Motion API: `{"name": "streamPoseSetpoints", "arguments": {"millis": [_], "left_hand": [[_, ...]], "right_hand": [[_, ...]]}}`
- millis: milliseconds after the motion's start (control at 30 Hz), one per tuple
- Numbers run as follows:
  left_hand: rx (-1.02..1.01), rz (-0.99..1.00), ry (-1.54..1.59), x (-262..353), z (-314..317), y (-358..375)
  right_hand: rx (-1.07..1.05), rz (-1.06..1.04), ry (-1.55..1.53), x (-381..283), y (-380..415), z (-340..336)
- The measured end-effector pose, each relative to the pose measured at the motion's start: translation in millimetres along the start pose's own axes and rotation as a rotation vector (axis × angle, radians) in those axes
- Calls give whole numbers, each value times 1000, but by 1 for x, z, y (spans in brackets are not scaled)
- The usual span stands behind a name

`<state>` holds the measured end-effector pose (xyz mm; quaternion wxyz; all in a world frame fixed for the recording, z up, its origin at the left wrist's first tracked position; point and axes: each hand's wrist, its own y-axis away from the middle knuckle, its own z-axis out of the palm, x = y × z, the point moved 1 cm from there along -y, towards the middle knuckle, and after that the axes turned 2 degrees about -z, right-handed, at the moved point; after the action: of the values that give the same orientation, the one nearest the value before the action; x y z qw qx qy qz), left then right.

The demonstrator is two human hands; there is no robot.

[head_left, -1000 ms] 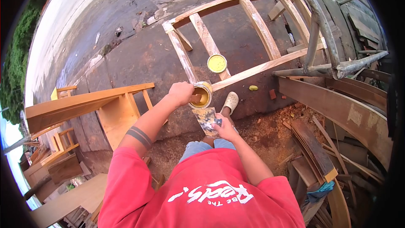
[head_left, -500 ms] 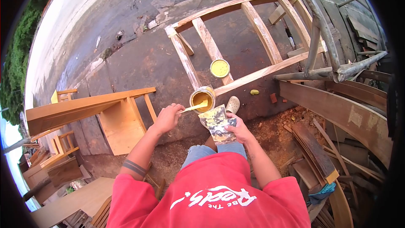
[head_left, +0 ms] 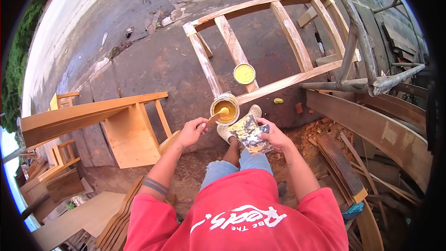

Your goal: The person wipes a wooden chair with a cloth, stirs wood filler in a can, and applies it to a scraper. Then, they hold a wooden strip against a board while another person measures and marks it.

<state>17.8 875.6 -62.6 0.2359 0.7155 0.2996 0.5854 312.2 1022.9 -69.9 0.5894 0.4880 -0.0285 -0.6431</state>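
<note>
My left hand is closed around a flat wooden stick whose tip carries a yellow blob. That tip is over the mouth of an open can holding yellow-brown paste. My right hand grips a flat, paint-smeared piece of board or sheet, blotched yellow, black and white, just right of the can. A yellow-coated round lid lies on a slat of the wooden frame, which stands beyond the can. The can is at the frame's near left corner.
An orange-brown wooden furniture piece stands to the left. Metal tubing rises at the right, above long curved boards. Stacked wood scraps and sawdust lie at the lower right. My shoes are close to the can.
The stick has turned in my left hand and tilted more steeply, with its yellow tip still over the can. The painted board has shifted slightly right and down with my right hand.
</note>
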Motion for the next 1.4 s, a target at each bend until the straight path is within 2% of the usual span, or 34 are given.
{"name": "streamPoseSetpoints", "arguments": {"millis": [100,200,400,500,900,1000,1100,1300,1400], "left_hand": [[173,337,-339,6,4,11],[415,466,-486,14,13,17],[589,565,-759,5,17,11],[625,610,-790,1,19,10],[695,682,-662,-5,26,6],[608,513,-497,-5,22,11],[368,266,75,-3,22,10],[181,267,187,-22,24,2],[10,56,423,-21,24,4]], "right_hand": [[-6,60,38,-6,-1,-2],[-51,29,79,-14,-5,-2],[-117,54,161,-41,-11,-3],[-128,59,204,-47,-14,-4],[-84,32,205,-23,-10,-10],[-75,36,202,-23,-10,-10],[-83,38,227,-30,-13,-7],[-100,38,183,-42,-19,-8],[-92,42,161,-37,-18,-10]]}}
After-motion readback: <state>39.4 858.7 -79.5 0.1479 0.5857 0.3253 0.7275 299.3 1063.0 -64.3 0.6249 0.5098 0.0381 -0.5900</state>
